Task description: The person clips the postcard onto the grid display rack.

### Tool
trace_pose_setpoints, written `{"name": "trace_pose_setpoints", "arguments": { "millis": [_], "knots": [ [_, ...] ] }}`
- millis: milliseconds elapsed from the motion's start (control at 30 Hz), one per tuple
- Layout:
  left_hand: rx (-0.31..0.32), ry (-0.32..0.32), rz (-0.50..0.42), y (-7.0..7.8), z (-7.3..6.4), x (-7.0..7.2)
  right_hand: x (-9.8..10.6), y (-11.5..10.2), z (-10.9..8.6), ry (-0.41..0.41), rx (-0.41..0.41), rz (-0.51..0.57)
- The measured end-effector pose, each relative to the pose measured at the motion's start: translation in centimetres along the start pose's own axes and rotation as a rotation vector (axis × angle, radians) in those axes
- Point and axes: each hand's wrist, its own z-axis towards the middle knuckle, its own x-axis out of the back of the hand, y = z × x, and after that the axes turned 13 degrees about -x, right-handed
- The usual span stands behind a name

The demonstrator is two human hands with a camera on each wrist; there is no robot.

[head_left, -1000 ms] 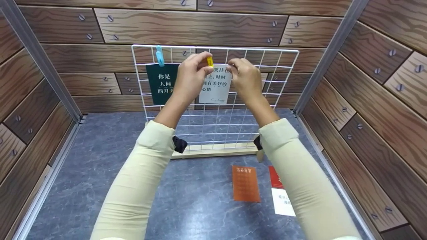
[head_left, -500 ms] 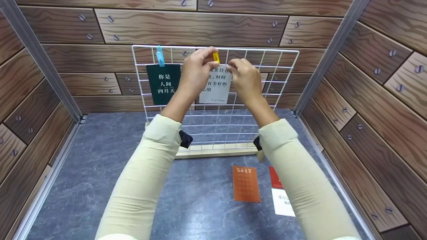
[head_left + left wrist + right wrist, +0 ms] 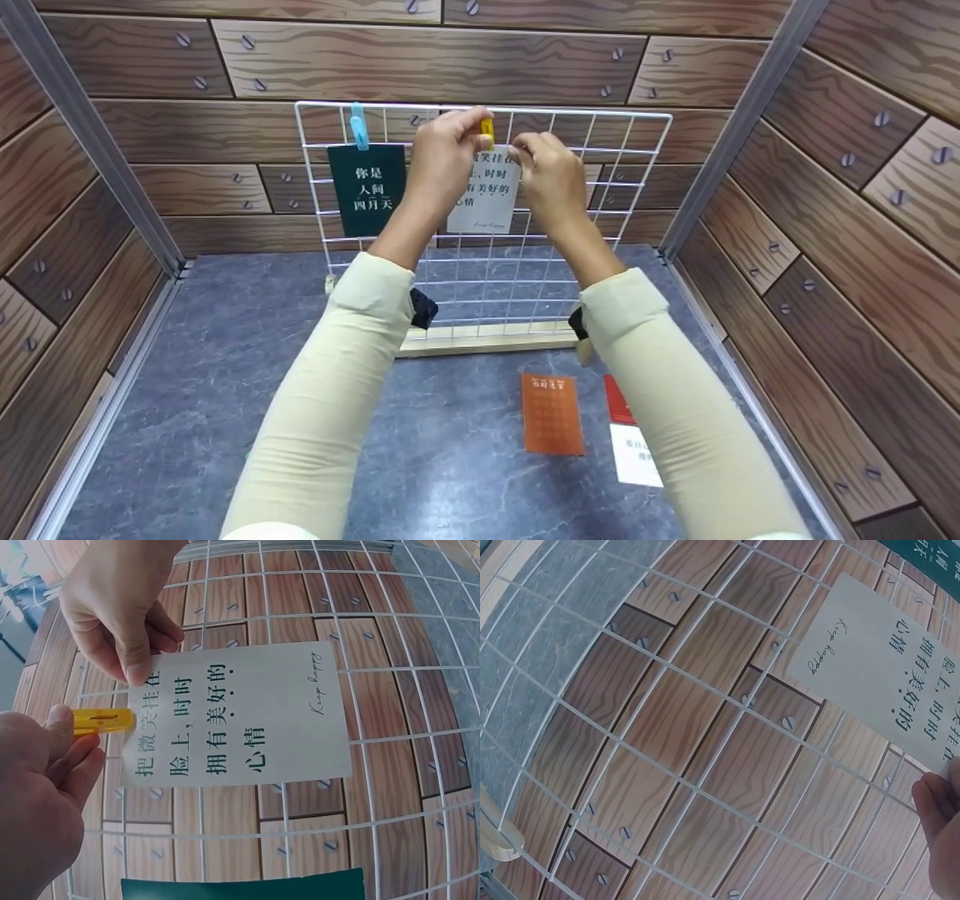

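Observation:
My left hand [image 3: 444, 157] pinches a yellow clothespin [image 3: 103, 720] between thumb and fingers. The clothespin's tip sits right at the top edge of a white card [image 3: 240, 716] printed with Chinese text and "Keep happy". With thumb and fingers, my right hand [image 3: 553, 176] pinches the card's upper right corner. The card lies flat against a white wire grid [image 3: 495, 281], its top close to a horizontal wire. To the left, a dark green card [image 3: 367, 191] hangs from the grid under a light blue clothespin [image 3: 359, 127].
A wooden base [image 3: 487, 343] carries the grid. On the grey marbled tabletop [image 3: 420, 435] lie an orange card [image 3: 553, 414], a red card [image 3: 618, 401] and another white card [image 3: 634, 456], the latter two partly behind my right sleeve. Wood-patterned walls [image 3: 435, 64] surround the area.
My left hand has moved slightly right and up, bringing the yellow clothespin to the white card's top edge. My right hand stays at the card's corner.

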Motion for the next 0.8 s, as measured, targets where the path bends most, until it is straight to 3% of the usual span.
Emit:
{"name": "trace_pose_setpoints", "arguments": {
  "millis": [267, 433, 633, 800],
  "knots": [
    [-0.076, -0.002, 0.083, 0.15, 0.09, -0.54, -0.11, 0.01, 0.04, 0.005, 0.011, -0.01],
    [-0.091, -0.006, 0.138, 0.24, 0.09, -0.83, -0.08, 0.07, 0.01, 0.009, 0.018, -0.019],
    [-0.077, -0.014, 0.165, 0.33, 0.19, -0.93, -0.13, 0.03, 0.05, 0.012, 0.009, -0.023],
    [-0.024, -0.051, 0.132, 0.46, 0.42, -0.94, -0.1, 0.06, -0.07, 0.055, 0.009, -0.087]
  ]
}}
